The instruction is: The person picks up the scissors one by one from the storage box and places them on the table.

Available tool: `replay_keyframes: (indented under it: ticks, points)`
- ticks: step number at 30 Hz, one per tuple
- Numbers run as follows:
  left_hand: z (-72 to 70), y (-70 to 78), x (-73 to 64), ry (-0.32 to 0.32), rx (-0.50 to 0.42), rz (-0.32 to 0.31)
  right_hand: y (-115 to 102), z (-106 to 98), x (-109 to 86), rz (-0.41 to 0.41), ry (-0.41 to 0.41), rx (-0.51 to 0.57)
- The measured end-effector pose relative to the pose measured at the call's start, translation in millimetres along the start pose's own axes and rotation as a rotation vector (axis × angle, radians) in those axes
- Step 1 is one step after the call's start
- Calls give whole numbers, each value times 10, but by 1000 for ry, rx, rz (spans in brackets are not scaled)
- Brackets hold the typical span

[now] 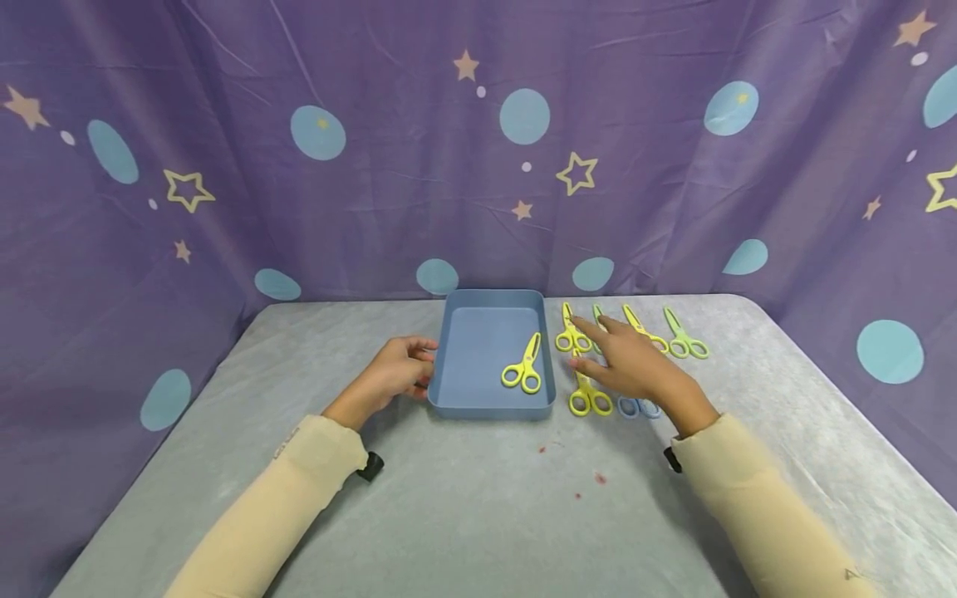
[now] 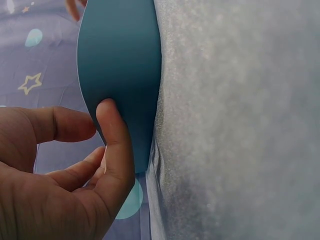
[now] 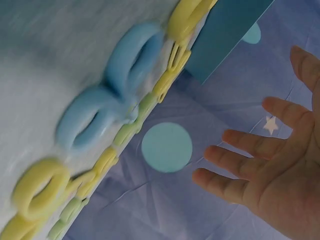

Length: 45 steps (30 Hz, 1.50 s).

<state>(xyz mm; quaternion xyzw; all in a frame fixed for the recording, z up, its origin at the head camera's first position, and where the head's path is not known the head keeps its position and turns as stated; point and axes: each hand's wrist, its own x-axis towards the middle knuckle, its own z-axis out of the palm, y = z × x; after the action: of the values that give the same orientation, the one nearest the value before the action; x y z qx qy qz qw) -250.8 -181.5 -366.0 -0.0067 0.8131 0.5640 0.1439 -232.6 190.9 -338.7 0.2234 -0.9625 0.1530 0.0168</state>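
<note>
A blue-grey tray [image 1: 486, 411] stands near the table's far side, with yellow scissors [image 1: 530, 357] lying in it. At its left wall my left hand [image 1: 392, 371] touches the outside with loosely bent fingers; the left wrist view shows a fingertip [image 2: 111, 111] against the wall. My right hand [image 1: 631, 357], fingers spread, hovers over the scissors to the right of the tray and holds nothing. Close to its fingertips are two yellow scissors, one farther back [image 1: 572, 336] and one nearer [image 1: 591, 400]. Blue scissors [image 3: 120, 90] and green scissors [image 1: 597, 312] are partly hidden under that hand.
Beyond the right hand lie more yellow scissors [image 1: 631, 316] and green scissors [image 1: 684, 339]. A grey cloth covers the table [image 1: 463, 515], with a few small red marks [image 1: 601, 478] in front of the tray. A purple patterned curtain [image 1: 404, 208] hangs behind.
</note>
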Motion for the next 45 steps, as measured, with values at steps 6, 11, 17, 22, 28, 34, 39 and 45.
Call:
replay_keyframes:
  ticks: [6, 11, 17, 22, 28, 34, 39, 45]
  points:
    - [-10, -47, 4, 3, 1, 5, -175, 83, 103, -28, -5, 14]
    - [-2, -40, -6, 6, 6, 5, -294, 130, 165, -38, -7, 22]
    - [6, -22, -9, 4, 8, 7, -418, 157, 220, -60, -25, 52]
    - [7, -10, -1, 12, 11, 11, -539, 188, 273, -92, -30, 40]
    - [5, 4, -4, 2, 12, 20, -685, 228, 365, -113, -64, 37]
    - [18, 13, 0, -1, -2, 18, -795, 271, 467, -76, -139, 63]
    - [12, 14, 2, -1, -5, 14, -861, 326, 542, -59, -206, 48]
    - [-1, -3, 8, -5, -8, 8, -916, 401, 603, -24, -299, 5]
